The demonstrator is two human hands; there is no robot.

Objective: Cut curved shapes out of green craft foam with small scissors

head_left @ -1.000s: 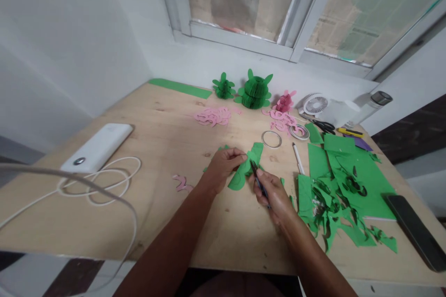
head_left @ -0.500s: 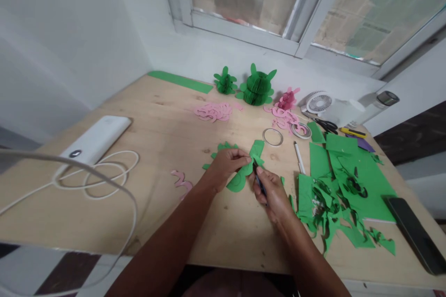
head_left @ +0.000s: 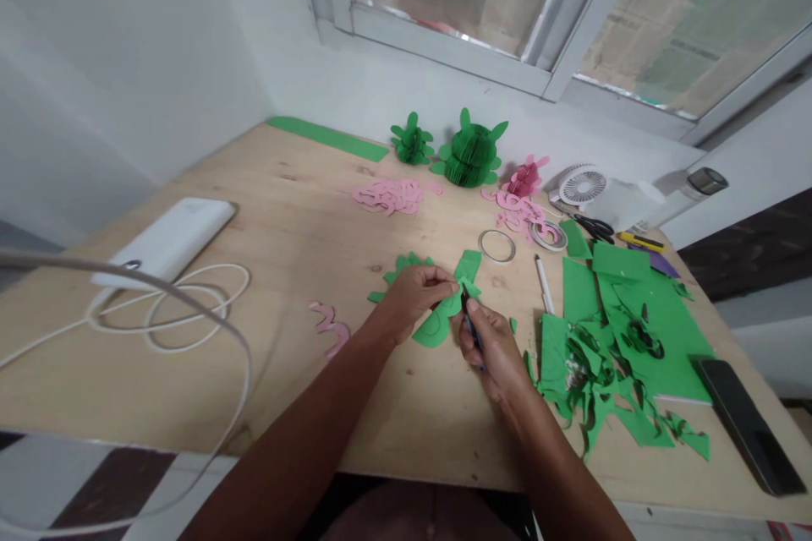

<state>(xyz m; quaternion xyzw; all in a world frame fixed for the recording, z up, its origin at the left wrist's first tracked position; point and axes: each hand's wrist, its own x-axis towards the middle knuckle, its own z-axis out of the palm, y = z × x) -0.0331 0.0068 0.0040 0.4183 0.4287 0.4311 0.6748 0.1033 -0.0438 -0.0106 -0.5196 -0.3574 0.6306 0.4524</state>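
My left hand (head_left: 415,296) pinches a green paper piece (head_left: 433,328) with a rounded, scalloped outline and a drawn line near its lower end. Thumb and fingertips meet at the paper's upper part. In my right hand (head_left: 488,334) is a slim dark tool (head_left: 474,336) with a bluish handle, its tip against the paper just right of my left fingertips. Whether it is a knife or a pen I cannot make out. A scalloped green cutout (head_left: 406,260) lies partly hidden behind my left hand. A wavy pink paper strip (head_left: 331,328) rests left of my forearm.
Green paper scraps (head_left: 593,380), a phone (head_left: 752,427) and a white pen (head_left: 544,283) lie to the right. Tape rings (head_left: 496,246), black scissors (head_left: 595,226), a fan (head_left: 582,184) and folded paper figures (head_left: 469,156) stand or lie behind. At left are a power bank (head_left: 168,241) and cable (head_left: 244,372).
The view has shifted slightly. Both hands keep nearly the same pose on the green paper, with the dark tool's tip still at it.
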